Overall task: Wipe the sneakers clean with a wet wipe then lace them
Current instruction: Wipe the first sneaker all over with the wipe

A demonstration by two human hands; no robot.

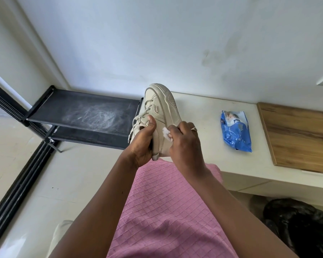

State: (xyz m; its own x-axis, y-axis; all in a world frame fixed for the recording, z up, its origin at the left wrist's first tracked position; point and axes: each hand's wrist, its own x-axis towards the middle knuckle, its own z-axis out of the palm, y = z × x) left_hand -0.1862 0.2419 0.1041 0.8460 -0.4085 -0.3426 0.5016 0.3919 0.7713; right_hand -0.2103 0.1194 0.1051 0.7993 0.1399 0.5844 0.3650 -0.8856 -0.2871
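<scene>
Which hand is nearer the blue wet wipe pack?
Right hand, wiping the sneaker, sits closer to the wet wipe pack; left hand grips the sneaker's far side.

One sneaker (pixel 160 116), one wet wipe (pixel 167 134), one wipes pack (pixel 236 131), two hands.

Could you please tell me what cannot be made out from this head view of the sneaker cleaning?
- Second sneaker: none in frame.
- Sneaker far side: turned away; heel partly covered by left hand.
- Wet wipe: mostly balled inside right hand.
- Blue wipe pack print: too small to read.
</scene>
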